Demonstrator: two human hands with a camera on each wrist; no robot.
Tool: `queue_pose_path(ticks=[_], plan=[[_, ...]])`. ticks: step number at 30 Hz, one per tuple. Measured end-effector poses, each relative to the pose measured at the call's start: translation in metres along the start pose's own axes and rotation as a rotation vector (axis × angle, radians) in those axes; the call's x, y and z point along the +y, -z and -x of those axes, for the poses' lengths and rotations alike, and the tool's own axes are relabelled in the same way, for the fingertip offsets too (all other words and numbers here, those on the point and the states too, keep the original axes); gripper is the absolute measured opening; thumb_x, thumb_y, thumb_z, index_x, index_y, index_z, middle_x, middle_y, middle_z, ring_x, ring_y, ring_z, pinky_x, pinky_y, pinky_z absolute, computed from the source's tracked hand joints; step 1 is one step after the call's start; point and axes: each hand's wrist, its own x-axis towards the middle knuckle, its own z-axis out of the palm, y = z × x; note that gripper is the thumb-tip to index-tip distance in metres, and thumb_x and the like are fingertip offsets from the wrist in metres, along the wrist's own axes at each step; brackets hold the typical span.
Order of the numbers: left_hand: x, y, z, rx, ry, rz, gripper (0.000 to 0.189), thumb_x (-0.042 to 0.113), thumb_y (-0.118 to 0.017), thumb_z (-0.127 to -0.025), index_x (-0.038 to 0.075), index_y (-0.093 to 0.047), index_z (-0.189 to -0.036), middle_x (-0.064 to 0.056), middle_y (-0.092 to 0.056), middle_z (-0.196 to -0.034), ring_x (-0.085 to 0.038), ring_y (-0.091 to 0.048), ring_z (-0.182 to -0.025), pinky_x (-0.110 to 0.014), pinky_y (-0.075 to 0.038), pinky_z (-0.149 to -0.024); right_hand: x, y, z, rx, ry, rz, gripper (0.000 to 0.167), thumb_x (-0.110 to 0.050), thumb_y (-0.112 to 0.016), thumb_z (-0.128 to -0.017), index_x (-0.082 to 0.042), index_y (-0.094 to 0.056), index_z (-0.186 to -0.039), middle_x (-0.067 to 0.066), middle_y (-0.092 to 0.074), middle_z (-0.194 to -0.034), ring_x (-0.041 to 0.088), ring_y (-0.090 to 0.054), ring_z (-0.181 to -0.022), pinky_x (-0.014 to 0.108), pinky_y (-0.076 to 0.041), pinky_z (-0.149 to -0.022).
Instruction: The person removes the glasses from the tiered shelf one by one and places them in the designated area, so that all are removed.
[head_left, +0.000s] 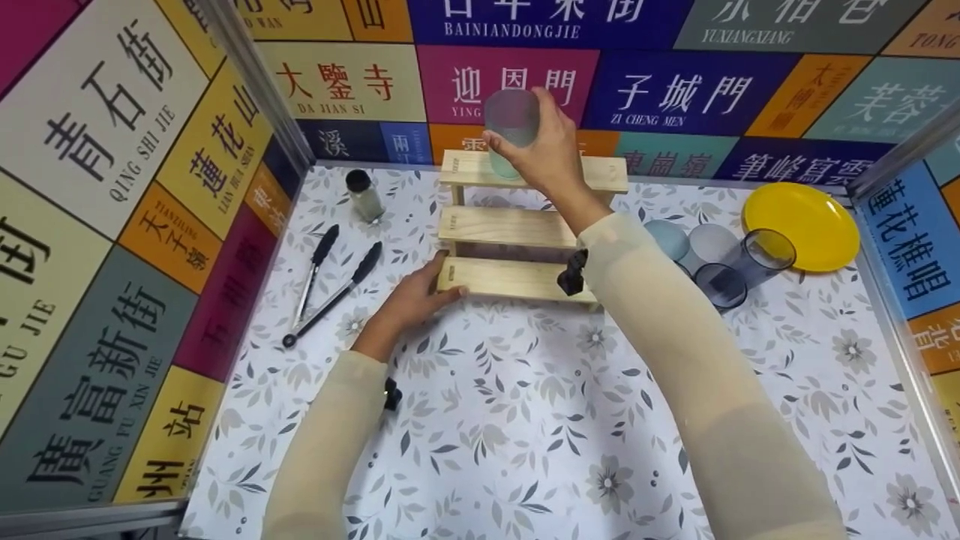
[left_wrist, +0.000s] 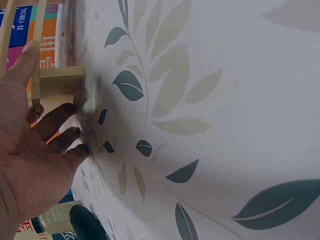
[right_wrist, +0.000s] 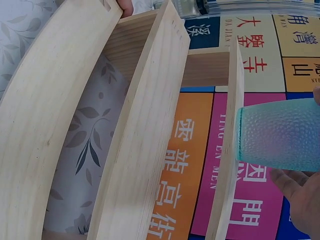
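Note:
A three-step wooden display stand (head_left: 517,227) stands near the back wall. My right hand (head_left: 551,150) grips a translucent teal textured cup (head_left: 510,161), thumb on one side and fingers on the other. The cup's base is right at the top step (right_wrist: 231,135), and the right wrist view shows its bumpy surface. My left hand (head_left: 412,298) holds the left end of the lowest step (head_left: 517,279), its thumb along the front edge and its index finger at the end. In the left wrist view, the other fingers (left_wrist: 62,137) curl loosely beside the stand.
Black-tipped tongs (head_left: 330,292) lie spread at the left, near a dark-capped jar (head_left: 364,196). To the right are several cups, including a dark tinted one (head_left: 769,255), and a yellow plate (head_left: 802,225). Printed panels (head_left: 510,82) wall in the back and sides of the floral-covered table.

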Motion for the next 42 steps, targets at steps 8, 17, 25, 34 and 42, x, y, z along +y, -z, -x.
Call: queue_pose_path(ticks=[8,17,25,34,42], plan=[[-0.001,0.0,-0.002,-0.001,-0.027,-0.017,0.105,0.067,-0.071,-0.101,0.023,-0.017,-0.18,-0.015,-0.034,-0.181,-0.04,-0.037,-0.166,-0.055,-0.029,-0.138,0.007,0.007,0.002,0.043,0.06,-0.043,0.101,-0.06,-0.09,-0.088,-0.013,-0.046,-0.166,0.013,-0.063,-0.159,0.03,-0.062,-0.141,0.043,-0.055,-0.119],[-0.001,0.001,-0.002,-0.003,-0.048,-0.025,0.102,0.067,-0.071,-0.101,0.028,-0.018,-0.18,-0.014,-0.036,-0.18,-0.041,-0.04,-0.164,-0.055,-0.031,-0.137,0.01,0.019,0.006,0.054,0.105,-0.042,0.099,-0.062,-0.089,-0.088,-0.011,-0.049,-0.164,0.015,-0.065,-0.156,0.032,-0.065,-0.138,0.044,-0.06,-0.114],[-0.001,0.0,-0.002,-0.003,-0.05,-0.037,0.102,0.067,-0.071,-0.101,0.028,-0.02,-0.179,-0.016,-0.04,-0.178,-0.043,-0.045,-0.161,-0.057,-0.034,-0.135,0.014,0.032,0.01,0.047,0.088,-0.03,0.1,-0.062,-0.089,-0.088,-0.016,-0.047,-0.166,0.015,-0.062,-0.158,0.034,-0.059,-0.144,0.046,-0.059,-0.114],[-0.003,0.0,-0.004,-0.011,-0.051,-0.044,0.102,0.067,-0.07,-0.102,0.027,-0.017,-0.18,-0.017,-0.039,-0.179,-0.043,-0.042,-0.162,-0.057,-0.033,-0.136,0.027,0.049,0.014,0.104,0.17,-0.022,0.093,-0.057,-0.092,-0.087,-0.012,-0.055,-0.159,0.015,-0.069,-0.15,0.033,-0.068,-0.135,0.046,-0.062,-0.109],[-0.002,-0.001,-0.003,-0.009,-0.03,-0.053,0.104,0.071,-0.069,-0.101,0.026,-0.017,-0.18,-0.017,-0.039,-0.179,-0.044,-0.043,-0.162,-0.058,-0.034,-0.135,0.038,0.067,0.021,0.1,0.16,-0.001,0.094,-0.059,-0.091,-0.087,-0.012,-0.054,-0.159,0.012,-0.069,-0.151,0.03,-0.065,-0.138,0.046,-0.058,-0.114]])
